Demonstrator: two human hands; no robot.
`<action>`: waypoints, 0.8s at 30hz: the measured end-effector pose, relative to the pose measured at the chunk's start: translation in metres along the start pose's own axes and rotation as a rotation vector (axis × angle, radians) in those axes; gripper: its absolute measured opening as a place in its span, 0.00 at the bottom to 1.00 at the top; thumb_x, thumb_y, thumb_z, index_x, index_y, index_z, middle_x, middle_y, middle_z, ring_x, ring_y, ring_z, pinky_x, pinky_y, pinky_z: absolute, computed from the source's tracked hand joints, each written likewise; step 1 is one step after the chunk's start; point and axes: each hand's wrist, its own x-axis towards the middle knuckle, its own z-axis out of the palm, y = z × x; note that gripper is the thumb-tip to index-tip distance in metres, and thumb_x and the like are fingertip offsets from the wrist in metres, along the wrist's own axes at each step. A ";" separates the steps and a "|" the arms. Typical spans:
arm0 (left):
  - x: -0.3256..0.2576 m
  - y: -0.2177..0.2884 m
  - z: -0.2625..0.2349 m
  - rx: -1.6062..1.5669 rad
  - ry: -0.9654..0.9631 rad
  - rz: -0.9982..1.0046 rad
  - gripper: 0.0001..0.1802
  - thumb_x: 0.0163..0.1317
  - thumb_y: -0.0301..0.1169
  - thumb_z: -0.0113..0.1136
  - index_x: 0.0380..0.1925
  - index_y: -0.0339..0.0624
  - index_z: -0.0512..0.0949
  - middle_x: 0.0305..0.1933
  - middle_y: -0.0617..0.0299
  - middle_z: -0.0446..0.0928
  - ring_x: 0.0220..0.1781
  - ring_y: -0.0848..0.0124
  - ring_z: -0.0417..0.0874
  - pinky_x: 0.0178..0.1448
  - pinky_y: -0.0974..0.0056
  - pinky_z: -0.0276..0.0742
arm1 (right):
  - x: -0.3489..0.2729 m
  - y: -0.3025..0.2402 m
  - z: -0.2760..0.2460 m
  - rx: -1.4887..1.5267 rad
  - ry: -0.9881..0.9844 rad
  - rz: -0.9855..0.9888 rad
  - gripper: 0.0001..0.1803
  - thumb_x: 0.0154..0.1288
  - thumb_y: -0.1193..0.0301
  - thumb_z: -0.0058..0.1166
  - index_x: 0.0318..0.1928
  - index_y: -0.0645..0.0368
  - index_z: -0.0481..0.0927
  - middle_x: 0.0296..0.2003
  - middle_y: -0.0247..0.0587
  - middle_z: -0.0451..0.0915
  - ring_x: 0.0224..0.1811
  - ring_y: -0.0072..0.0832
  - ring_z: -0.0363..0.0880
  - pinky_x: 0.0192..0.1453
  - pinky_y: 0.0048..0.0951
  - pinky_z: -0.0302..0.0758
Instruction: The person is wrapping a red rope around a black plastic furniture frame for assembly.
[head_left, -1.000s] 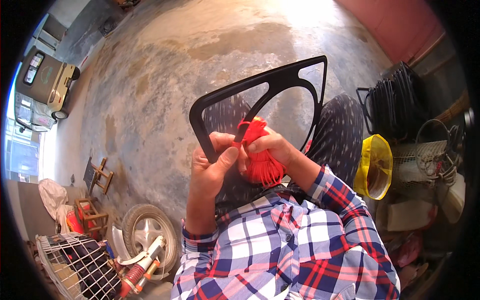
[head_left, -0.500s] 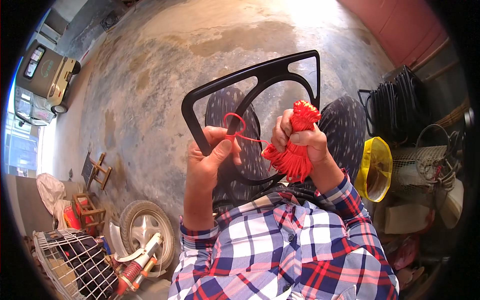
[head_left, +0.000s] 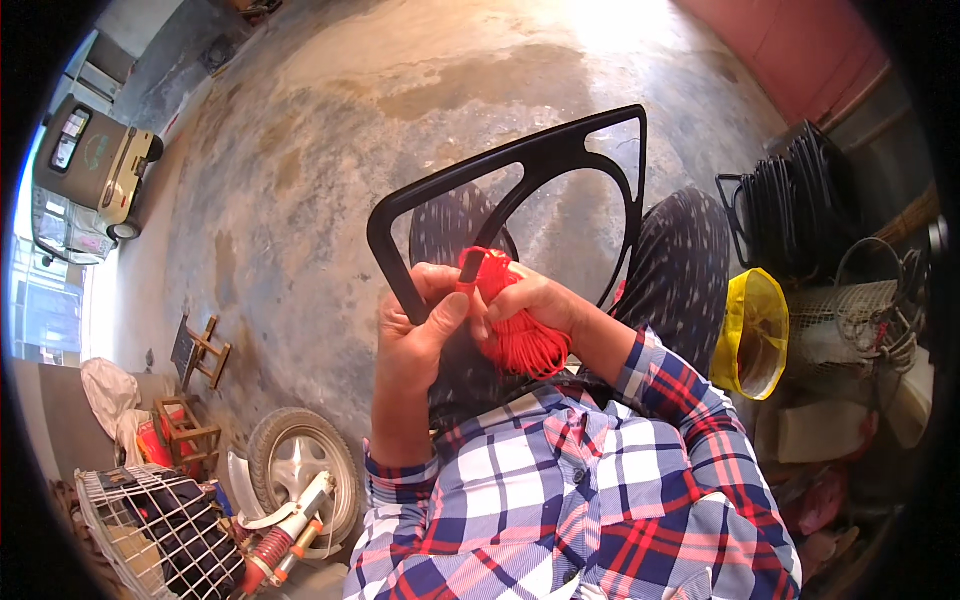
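Observation:
A black frame [head_left: 445, 180] with a rounded inner ring stands tilted over my lap. My left hand [head_left: 425, 325] pinches the inner bar of the frame, its thumb on the red cord wound there. Against that same bar, my right hand [head_left: 525, 300] grips a thick bundle of red cord [head_left: 530, 350], whose loops hang below the fingers. The bundle's upper end sits beside the bar, close to my left fingers. My right fingertips are partly hidden behind the cord and the bar.
To the right stand a yellow bag [head_left: 748, 335], a wire mesh roll [head_left: 825, 325] and a stack of black frames [head_left: 785, 215]. On the left are a wheel [head_left: 305, 470], a wire basket [head_left: 165, 530], small wooden stools [head_left: 190, 435] and a parked three-wheeled vehicle [head_left: 95, 175].
My right hand has moved left with the red cord bundle, from the ring's right side to the inner bar next to my left hand. The loose cord loop no longer shows.

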 end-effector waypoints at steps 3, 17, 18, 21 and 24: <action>-0.002 0.002 0.002 0.010 0.037 -0.022 0.10 0.70 0.31 0.60 0.44 0.35 0.76 0.32 0.53 0.81 0.29 0.69 0.80 0.36 0.65 0.78 | -0.004 0.006 -0.011 -0.040 0.066 -0.090 0.12 0.48 0.73 0.56 0.34 0.65 0.78 0.28 0.46 0.81 0.31 0.33 0.81 0.39 0.32 0.77; 0.003 0.006 -0.003 0.054 0.118 -0.052 0.17 0.70 0.31 0.60 0.54 0.38 0.70 0.31 0.53 0.79 0.29 0.68 0.80 0.37 0.65 0.78 | -0.046 -0.031 0.023 -0.055 0.195 -0.463 0.11 0.47 0.77 0.56 0.35 0.60 0.77 0.52 0.52 0.78 0.48 0.33 0.81 0.57 0.39 0.80; 0.003 0.005 -0.003 0.033 0.118 -0.045 0.16 0.70 0.30 0.61 0.53 0.38 0.71 0.31 0.54 0.79 0.29 0.69 0.81 0.36 0.66 0.79 | -0.045 -0.032 0.024 -0.011 0.158 -0.461 0.11 0.48 0.77 0.58 0.35 0.60 0.77 0.52 0.52 0.78 0.49 0.33 0.81 0.57 0.39 0.80; 0.004 0.001 -0.003 -0.011 0.118 -0.026 0.14 0.69 0.29 0.62 0.51 0.39 0.72 0.32 0.56 0.81 0.29 0.69 0.82 0.36 0.67 0.79 | -0.044 -0.032 0.026 0.108 0.067 -0.461 0.12 0.51 0.74 0.61 0.37 0.59 0.76 0.51 0.52 0.78 0.49 0.34 0.81 0.56 0.38 0.80; 0.003 -0.002 -0.002 -0.003 0.113 -0.020 0.13 0.70 0.29 0.61 0.50 0.40 0.72 0.32 0.54 0.80 0.28 0.69 0.81 0.35 0.66 0.79 | -0.036 -0.035 0.024 0.147 0.020 -0.515 0.13 0.56 0.71 0.64 0.39 0.58 0.75 0.43 0.49 0.80 0.41 0.31 0.80 0.48 0.34 0.78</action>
